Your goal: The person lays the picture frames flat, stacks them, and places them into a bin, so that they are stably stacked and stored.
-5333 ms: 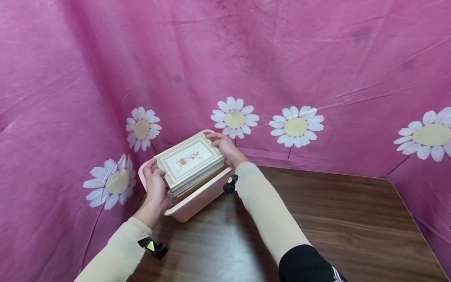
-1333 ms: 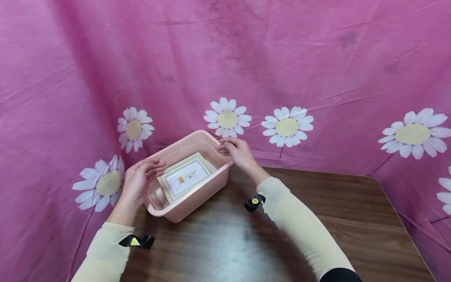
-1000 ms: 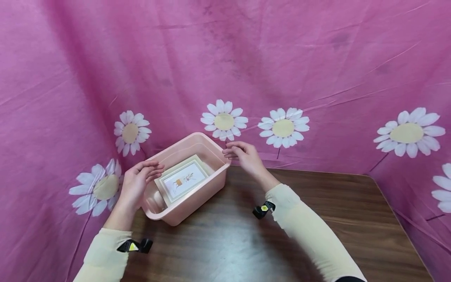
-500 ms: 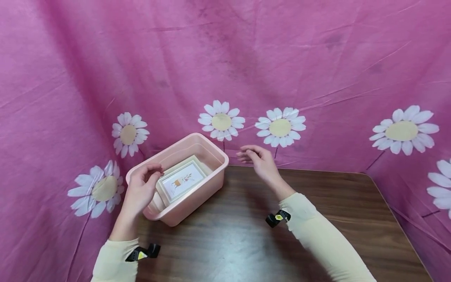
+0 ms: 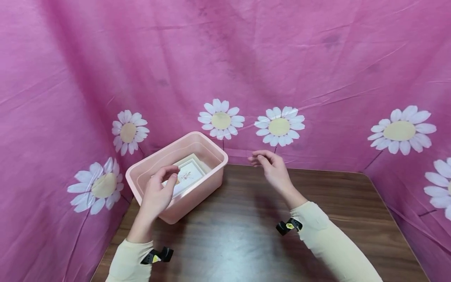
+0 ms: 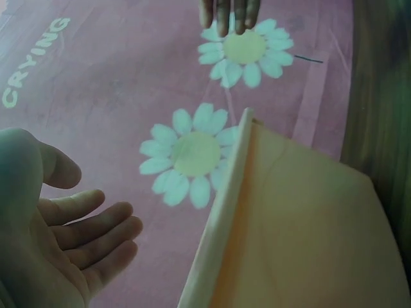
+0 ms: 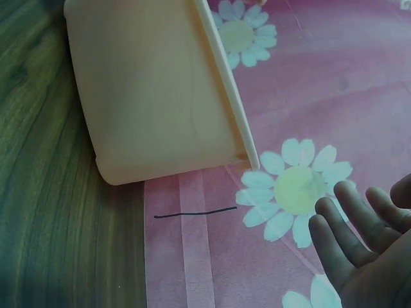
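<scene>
A pink plastic bin (image 5: 197,197) stands at the table's back left in the head view. Inside lies a cream picture frame (image 5: 190,176) with a small floral print, partly covered by my left hand (image 5: 158,192). That hand hovers over the bin's near rim, fingers loosely bent and holding nothing. My right hand (image 5: 275,168) is in the air to the right of the bin, also with nothing in it. In the left wrist view, the relaxed fingers (image 6: 106,240) show beside the bin wall (image 6: 308,212). The right wrist view shows loosely spread fingers (image 7: 353,224) apart from the bin (image 7: 154,96).
The bin rests on a brown wood-grain table (image 5: 239,223). A pink cloth (image 5: 246,58) printed with white daisies hangs behind the table and along both sides, close to the bin's back and left. Black wrist cameras (image 5: 156,255) sit on both sleeves.
Both hands held a stack of picture frames at the bin's top; the stack now sits lower inside, released. The right hand has withdrawn rightward; the left has shifted right over the near rim.
</scene>
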{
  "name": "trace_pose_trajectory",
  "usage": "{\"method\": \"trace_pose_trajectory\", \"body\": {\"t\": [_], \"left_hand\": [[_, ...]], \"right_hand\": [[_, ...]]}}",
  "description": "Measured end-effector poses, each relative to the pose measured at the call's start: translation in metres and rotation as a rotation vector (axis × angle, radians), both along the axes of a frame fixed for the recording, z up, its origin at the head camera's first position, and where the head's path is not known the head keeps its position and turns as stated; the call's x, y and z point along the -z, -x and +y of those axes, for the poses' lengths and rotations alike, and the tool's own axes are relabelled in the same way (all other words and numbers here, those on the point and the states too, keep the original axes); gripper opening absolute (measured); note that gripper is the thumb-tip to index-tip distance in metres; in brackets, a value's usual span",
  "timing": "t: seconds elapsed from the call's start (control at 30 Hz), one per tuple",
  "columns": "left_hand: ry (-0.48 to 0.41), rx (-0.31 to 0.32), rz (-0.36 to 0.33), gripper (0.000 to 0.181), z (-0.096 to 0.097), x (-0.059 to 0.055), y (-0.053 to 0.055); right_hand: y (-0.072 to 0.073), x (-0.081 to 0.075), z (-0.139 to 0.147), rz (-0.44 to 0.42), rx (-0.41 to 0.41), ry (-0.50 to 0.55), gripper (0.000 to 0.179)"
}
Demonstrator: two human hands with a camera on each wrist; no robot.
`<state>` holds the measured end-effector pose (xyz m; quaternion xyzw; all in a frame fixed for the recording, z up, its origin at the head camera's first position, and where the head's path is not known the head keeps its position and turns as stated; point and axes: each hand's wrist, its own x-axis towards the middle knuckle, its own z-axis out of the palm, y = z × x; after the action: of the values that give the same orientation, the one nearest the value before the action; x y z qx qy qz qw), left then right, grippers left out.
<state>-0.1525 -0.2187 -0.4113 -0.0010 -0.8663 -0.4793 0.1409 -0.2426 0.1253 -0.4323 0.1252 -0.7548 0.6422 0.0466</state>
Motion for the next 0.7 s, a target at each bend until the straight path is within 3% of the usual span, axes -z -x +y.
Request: {"method": "trace_pose_trajectory", "body": {"t": [0.23,0.37,0.5,0.7], "left_hand": [[0.015,0.014,0.093,0.028,0.020,0.006,0.006],[0.074,0.025,0.108,0.034,0.030,0.008,0.010],[0.144,0.040,0.167,0.037,0.040,0.011,0.016],[0.174,0.047,0.256,0.032,0.054,0.017,0.021]], "right_hand": [[-0.007,0.002,0.006,0.063,0.054,-0.092,0.029],[-0.013,0.003,0.010,0.111,0.124,-0.216,0.027],[-0.019,0.003,0.015,0.168,0.175,-0.359,0.026],[-0.024,0.003,0.021,0.240,0.201,-0.467,0.025]]}}
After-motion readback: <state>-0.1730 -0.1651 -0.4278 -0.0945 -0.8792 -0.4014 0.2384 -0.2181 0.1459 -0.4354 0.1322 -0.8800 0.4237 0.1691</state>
